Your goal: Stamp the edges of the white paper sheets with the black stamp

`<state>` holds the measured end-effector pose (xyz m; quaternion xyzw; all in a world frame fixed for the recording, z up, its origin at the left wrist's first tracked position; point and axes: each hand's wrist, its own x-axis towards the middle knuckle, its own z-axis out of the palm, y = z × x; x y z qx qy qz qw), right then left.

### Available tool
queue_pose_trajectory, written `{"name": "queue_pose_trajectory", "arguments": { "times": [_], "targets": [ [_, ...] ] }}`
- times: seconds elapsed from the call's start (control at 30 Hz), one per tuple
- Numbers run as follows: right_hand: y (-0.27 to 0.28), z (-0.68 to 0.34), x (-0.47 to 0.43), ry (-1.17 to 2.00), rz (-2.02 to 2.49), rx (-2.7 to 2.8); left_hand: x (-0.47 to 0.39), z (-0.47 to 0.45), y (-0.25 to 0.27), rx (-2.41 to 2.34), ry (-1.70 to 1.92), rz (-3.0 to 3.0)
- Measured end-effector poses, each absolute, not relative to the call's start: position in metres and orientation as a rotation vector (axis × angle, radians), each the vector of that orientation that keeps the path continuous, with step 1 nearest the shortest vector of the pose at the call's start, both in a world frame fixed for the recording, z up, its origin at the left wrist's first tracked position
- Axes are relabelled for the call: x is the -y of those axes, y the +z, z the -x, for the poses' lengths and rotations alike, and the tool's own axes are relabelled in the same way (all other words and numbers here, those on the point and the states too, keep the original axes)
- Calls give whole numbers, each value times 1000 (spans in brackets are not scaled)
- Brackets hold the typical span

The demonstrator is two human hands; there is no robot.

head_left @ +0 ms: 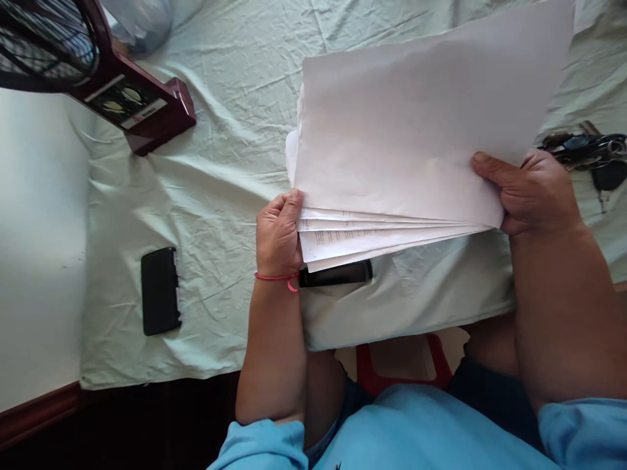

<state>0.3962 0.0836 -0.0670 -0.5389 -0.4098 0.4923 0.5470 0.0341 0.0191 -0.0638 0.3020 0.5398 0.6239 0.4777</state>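
So a loose stack of white papers (406,130) is held over a pale green cloth (210,202), center to upper right of the frame, with the sheets fanned a bit at the lower left. The left edge is pinched by the left hand (279,232) near the center, and the lower right corner is gripped by the right hand (543,196), thumb on top. A dark object (337,274) is partly covered just below; some keys (595,153) can be seen at the far right.

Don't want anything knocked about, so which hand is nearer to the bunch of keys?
Right. The right hand, holding the lower right of the paper stack, is right beside the bunch of keys; the left hand is across the stack, at its left edge.
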Motion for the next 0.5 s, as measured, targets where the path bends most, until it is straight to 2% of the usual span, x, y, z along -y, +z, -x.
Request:
{"name": "queue_pose_trajectory", "arguments": {
  "times": [0.3,0.5],
  "targets": [
    [-64,-394,-81,1181,1248,1023,-20,-26,-69,-1308,1545,-784],
    [-58,-383,-78,1103,1125,1066,-24,-24,-69,-1336,1734,-976]
  ]
}}
